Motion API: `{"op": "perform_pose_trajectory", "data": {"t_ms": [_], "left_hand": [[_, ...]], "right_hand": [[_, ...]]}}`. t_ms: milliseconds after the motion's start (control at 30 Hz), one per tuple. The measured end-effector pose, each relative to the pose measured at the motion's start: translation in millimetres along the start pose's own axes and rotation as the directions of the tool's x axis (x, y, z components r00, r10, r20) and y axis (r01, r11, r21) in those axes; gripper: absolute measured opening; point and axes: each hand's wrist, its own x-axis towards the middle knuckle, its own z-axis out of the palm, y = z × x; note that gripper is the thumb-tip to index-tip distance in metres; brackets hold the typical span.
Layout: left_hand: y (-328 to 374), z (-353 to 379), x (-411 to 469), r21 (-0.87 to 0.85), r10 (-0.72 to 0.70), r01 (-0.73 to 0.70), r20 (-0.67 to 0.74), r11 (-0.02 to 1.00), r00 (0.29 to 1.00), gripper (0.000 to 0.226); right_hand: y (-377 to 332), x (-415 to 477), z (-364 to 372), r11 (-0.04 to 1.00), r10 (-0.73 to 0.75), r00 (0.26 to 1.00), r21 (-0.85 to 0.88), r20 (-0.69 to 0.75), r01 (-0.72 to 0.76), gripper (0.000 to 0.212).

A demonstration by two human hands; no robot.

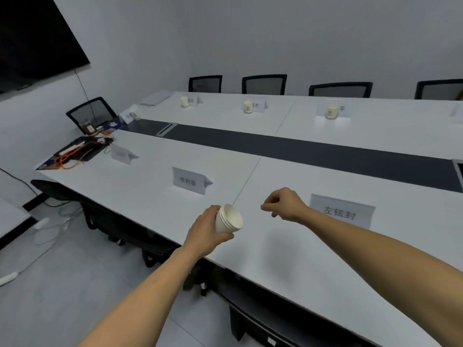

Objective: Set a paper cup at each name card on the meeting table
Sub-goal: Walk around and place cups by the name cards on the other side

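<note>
My left hand (206, 230) grips a short stack of white paper cups (229, 219), tilted with its mouth toward the right, above the near edge of the white meeting table (288, 259). My right hand (284, 204) hovers just right of the stack, fingers curled with nothing in them. Three name cards stand on the near side: one (342, 211) behind my right wrist, one (189, 180) in the middle, one (121, 154) farther left, none with a cup beside it. On the far side, cups (332, 111) (248, 106) (184, 101) (134, 115) stand at their name cards.
A dark strip (300, 150) runs down the table's middle. Orange cables and a tray (75, 152) clutter the left end. Black mesh chairs (264, 83) line the far side, others are tucked under the near edge. A dark screen (32, 38) hangs on the left wall; power strips lie on the floor.
</note>
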Motion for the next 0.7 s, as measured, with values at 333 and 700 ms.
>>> {"op": "perform_pose_trajectory", "data": {"t_ms": [333,700], "left_hand": [[-14,-14,86,-0.033,0.091,-0.088,0.088,0.996,0.992,0.068],[-29,-21,156,-0.016,0.306,-0.313,0.257,0.950,0.917,0.072]], "right_hand": [[-37,72,19,0.973,0.073,0.978,0.201,0.197,-0.113,0.033],[-42,93,17,0.938,0.245,0.968,0.238,0.053,-0.251,0.016]]}}
